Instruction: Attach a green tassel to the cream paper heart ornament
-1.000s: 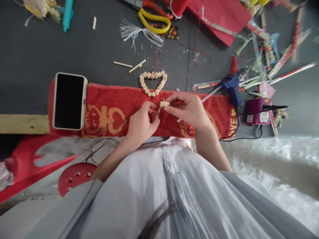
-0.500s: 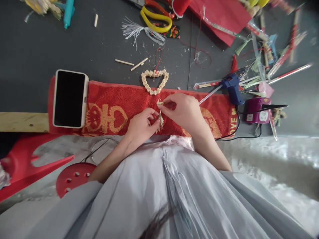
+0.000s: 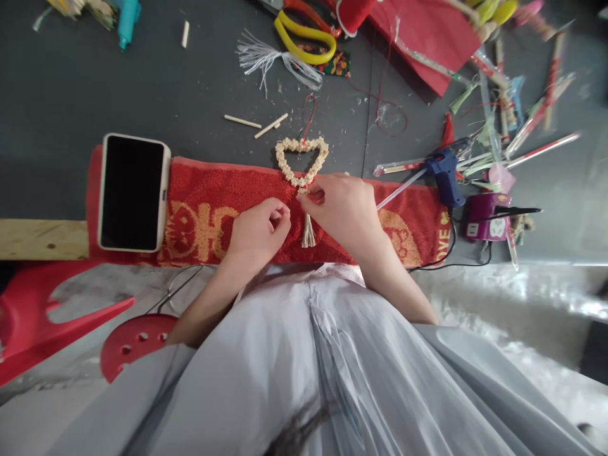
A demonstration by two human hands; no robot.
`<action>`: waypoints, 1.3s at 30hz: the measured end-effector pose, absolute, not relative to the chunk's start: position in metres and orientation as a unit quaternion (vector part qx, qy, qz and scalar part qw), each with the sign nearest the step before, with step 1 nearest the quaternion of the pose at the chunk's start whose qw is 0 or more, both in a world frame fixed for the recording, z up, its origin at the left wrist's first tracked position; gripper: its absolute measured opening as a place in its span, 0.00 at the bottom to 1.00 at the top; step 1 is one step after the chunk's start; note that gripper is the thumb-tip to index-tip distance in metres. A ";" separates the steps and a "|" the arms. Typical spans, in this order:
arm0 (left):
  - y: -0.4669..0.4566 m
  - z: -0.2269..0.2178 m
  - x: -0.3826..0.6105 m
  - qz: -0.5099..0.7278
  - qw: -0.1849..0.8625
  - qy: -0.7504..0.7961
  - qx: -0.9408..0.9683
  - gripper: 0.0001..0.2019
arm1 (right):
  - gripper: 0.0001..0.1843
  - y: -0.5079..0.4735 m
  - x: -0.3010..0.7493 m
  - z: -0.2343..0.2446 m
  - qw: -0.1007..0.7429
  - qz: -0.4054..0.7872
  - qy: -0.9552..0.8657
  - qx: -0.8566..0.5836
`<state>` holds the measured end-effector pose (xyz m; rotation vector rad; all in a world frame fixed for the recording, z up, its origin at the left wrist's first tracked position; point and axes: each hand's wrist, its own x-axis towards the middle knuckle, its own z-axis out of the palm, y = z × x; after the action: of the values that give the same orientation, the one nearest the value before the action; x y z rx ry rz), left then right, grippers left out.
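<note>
Broadly, a dark grey, smooth tabletop (image 3: 95,107) fills the far part of the view, with a red terry towel (image 3: 209,175), patterned in orange, laid along its near edge. Across the towel's left end lies a rectangular device with a black screen and a pale frame (image 3: 133,193); a folded dark-red sheet (image 3: 432,44) lies at the far right of centre.

Both hands are over the towel. The right hand (image 3: 344,212) pinches, between thumb and forefinger, the top of a pale straw-coloured tassel (image 3: 308,235), whose strands point toward the person. The left hand (image 3: 259,231) is just beside it, fingers curled in toward the thumb; whether they grip anything I cannot tell.

A blue glue gun (image 3: 446,176) is at the towel's right end, near a purple boxy power socket (image 3: 483,204). Scissors with yellow and red handles (image 3: 306,58) lie at the far side, beside a tied bundle of white fibres (image 3: 261,56).

Straight ahead of the hands, a cream, knobbly heart-shaped ring (image 3: 285,167) lies partly on the tabletop, its point over the towel. The tassel's top is right at that point; whether they touch is hidden. Smaller yet, a thin red cord loop (image 3: 311,109) rises from the heart's notch, and slim pale wooden sticks (image 3: 242,121) lie left of it.
</note>
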<state>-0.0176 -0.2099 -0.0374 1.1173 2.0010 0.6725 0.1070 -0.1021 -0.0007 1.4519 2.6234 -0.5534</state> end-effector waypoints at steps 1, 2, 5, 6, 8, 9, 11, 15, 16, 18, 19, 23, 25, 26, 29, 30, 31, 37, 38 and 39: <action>-0.209 -0.038 -0.019 0.264 0.364 0.779 0.437 0.04 | 0.11 -0.102 0.106 0.000 0.053 -0.179 0.859 0.477; -0.208 -0.039 -0.021 0.266 0.360 0.779 0.439 0.05 | 0.11 -0.102 0.104 0.000 0.059 -0.176 0.858 0.478; -0.205 -0.042 -0.024 0.267 0.353 0.779 0.443 0.05 | 0.12 -0.101 0.102 -0.001 0.065 -0.170 0.860 0.477; -0.205 -0.042 -0.025 0.268 0.352 0.779 0.443 0.06 | 0.12 -0.101 0.102 -0.002 0.060 -0.170 0.861 0.476; -0.203 -0.043 -0.026 0.267 0.353 0.780 0.443 0.07 | 0.11 -0.101 0.102 -0.004 0.046 -0.170 0.863 0.474; -0.202 -0.043 -0.026 0.266 0.352 0.780 0.444 0.07 | 0.11 -0.101 0.102 -0.005 0.041 -0.170 0.863 0.474; -0.201 -0.043 -0.027 0.263 0.350 0.781 0.447 0.07 | 0.10 -0.100 0.102 -0.007 0.038 -0.169 0.862 0.476; -0.199 -0.042 -0.029 0.263 0.345 0.781 0.450 0.08 | 0.11 -0.099 0.101 -0.009 0.032 -0.168 0.863 0.475; -0.198 -0.042 -0.029 0.264 0.345 0.780 0.450 0.08 | 0.11 -0.099 0.101 -0.009 0.032 -0.167 0.864 0.474; -0.196 -0.042 -0.030 0.267 0.341 0.781 0.450 0.07 | 0.11 -0.099 0.100 -0.008 0.042 -0.167 0.863 0.475; -0.195 -0.043 -0.030 0.269 0.334 0.783 0.451 0.07 | 0.11 -0.099 0.100 -0.007 0.052 -0.167 0.862 0.476; -0.190 -0.046 -0.033 0.285 0.300 0.773 0.481 0.09 | 0.11 -0.098 0.097 -0.002 0.080 -0.175 0.857 0.479; -0.188 -0.048 -0.033 0.291 0.285 0.759 0.508 0.11 | 0.12 -0.098 0.096 0.000 0.089 -0.180 0.855 0.478; -0.188 -0.049 -0.033 0.290 0.278 0.754 0.519 0.13 | 0.12 -0.098 0.096 0.001 0.097 -0.183 0.853 0.479; -0.187 -0.053 -0.033 0.273 0.263 0.751 0.541 0.16 | 0.14 -0.097 0.094 0.002 0.120 -0.186 0.847 0.483; -0.187 -0.054 -0.033 0.264 0.258 0.752 0.546 0.17 | 0.14 -0.097 0.094 0.002 0.123 -0.185 0.847 0.483; -0.187 -0.055 -0.033 0.253 0.254 0.752 0.553 0.17 | 0.14 -0.097 0.094 0.001 0.125 -0.183 0.847 0.482; -0.186 -0.055 -0.031 0.182 0.223 0.764 0.578 0.19 | 0.15 -0.097 0.095 0.001 0.121 -0.179 0.853 0.475; -0.185 -0.054 -0.031 0.170 0.221 0.766 0.579 0.19 | 0.15 -0.097 0.095 0.001 0.122 -0.179 0.853 0.475; -0.185 -0.052 -0.030 0.157 0.219 0.769 0.580 0.19 | 0.15 -0.097 0.095 0.001 0.123 -0.180 0.852 0.476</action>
<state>-0.0302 -0.1850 -0.0524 1.6053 2.1267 0.4356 0.0947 -0.0970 0.0013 1.3889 2.4842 -0.5251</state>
